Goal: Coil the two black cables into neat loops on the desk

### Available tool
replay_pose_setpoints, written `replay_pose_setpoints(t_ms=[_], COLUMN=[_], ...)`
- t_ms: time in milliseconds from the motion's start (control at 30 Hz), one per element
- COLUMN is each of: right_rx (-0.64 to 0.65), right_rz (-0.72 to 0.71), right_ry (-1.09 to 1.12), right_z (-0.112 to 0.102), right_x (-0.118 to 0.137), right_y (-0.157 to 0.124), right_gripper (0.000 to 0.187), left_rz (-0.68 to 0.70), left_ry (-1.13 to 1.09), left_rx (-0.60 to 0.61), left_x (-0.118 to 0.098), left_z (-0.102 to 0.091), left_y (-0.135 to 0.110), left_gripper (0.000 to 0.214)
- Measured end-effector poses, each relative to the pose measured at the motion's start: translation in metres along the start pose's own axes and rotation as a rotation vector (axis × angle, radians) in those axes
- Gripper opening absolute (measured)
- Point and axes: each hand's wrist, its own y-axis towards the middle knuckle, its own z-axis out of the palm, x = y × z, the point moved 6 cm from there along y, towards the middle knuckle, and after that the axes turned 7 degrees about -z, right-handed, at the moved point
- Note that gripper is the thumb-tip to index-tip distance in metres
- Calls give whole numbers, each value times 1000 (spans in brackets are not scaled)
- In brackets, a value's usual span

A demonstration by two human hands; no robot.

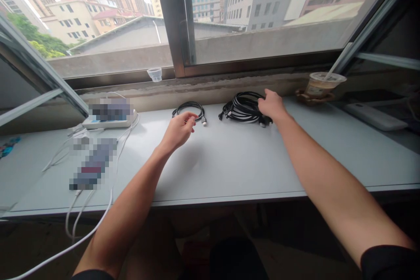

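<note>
A single coil of black cable (193, 104) lies at the back of the desk, its plug end pointing toward me. My left hand (180, 129) is just in front of this coil, fingers loosely curled and slightly apart, with nothing visible in them. To the right sits a thicker pile of coiled black cables (244, 107), with several connectors showing around it. My right hand (273, 104) is at the pile's right edge, fingers bent around the cables; the fingertips are partly hidden.
A white power strip (110, 123) and white cords (120, 148) are on the left, near a blurred-out device (95, 164). A small clear cup (155, 74) stands on the sill. At the back right are a drink cup with a straw (323, 84) and a pale flat object (374, 113).
</note>
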Motion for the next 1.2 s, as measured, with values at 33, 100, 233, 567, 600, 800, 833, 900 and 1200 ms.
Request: replay_pose_setpoints(t_ms=[33,100,233,567,600,800,833,900,1200], right_rx=[22,85,186,55,48,113,141,162,83], right_rz=[-14,3,13,-48,-56,-42,-33,-31,-140], right_ry=[-90,-174,-161,-100,-110,-272,-293,-308,-218], right_z=[2,6,9,-7,-8,-3,0,2,-4], right_x=[-1,-4,-9,3,5,9,8,7,31], right_y=[-1,-1,-2,-2,-2,-7,-7,-8,-15], right_gripper=[63,73,68,50,47,44,44,45,48], left_rz=[2,4,4,-4,-7,-29,-31,-33,-52], left_ry=[17,44,70,99,103,176,184,195,303], left_rx=[-6,-16,-25,-30,-28,-31,-31,-32,-182], left_x=[1,3,8,10,9,6,6,6,32], left_z=[-1,-1,-1,-4,-4,-3,-3,-3,-20], left_y=[1,2,4,4,4,3,3,3,33], left_gripper=[30,32,32,31,31,31,31,31,29])
